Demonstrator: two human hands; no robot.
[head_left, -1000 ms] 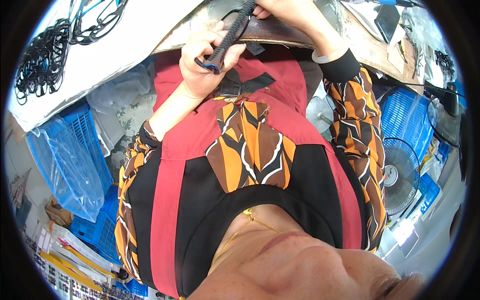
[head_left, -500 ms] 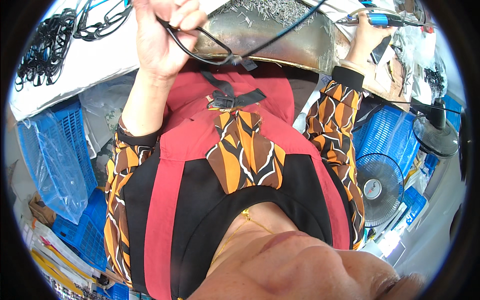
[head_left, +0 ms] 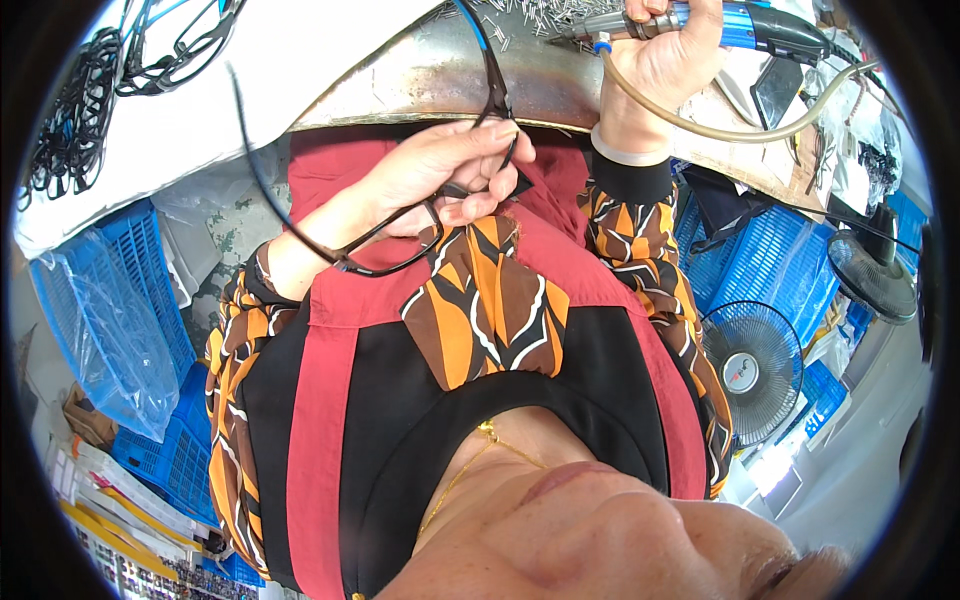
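In front of my apron, my left hand point(head_left: 450, 172) is closed around a black eyeglass frame point(head_left: 346, 264), its fingers at the middle of the frame. One temple points up toward the metal tray, and the other sweeps up to the left past my wrist. My right hand point(head_left: 660, 80) grips a powered screwdriver point(head_left: 740, 25) with a blue body and a silver nose. Its tip points left over the tray. A beige hose point(head_left: 730, 133) curves away from the tool to the right.
Small metal screws point(head_left: 530, 18) lie piled in the worn metal tray point(head_left: 390, 85). Black eyeglass frames point(head_left: 75, 130) are heaped on the white cloth point(head_left: 200, 125) at left. Blue crates point(head_left: 150, 290) stand low on the left, and fans point(head_left: 750, 372) are at right.
My left hand has come down and right with the eyeglass frame, which has turned. My right hand has moved left with the screwdriver, bringing its tip over the tray.
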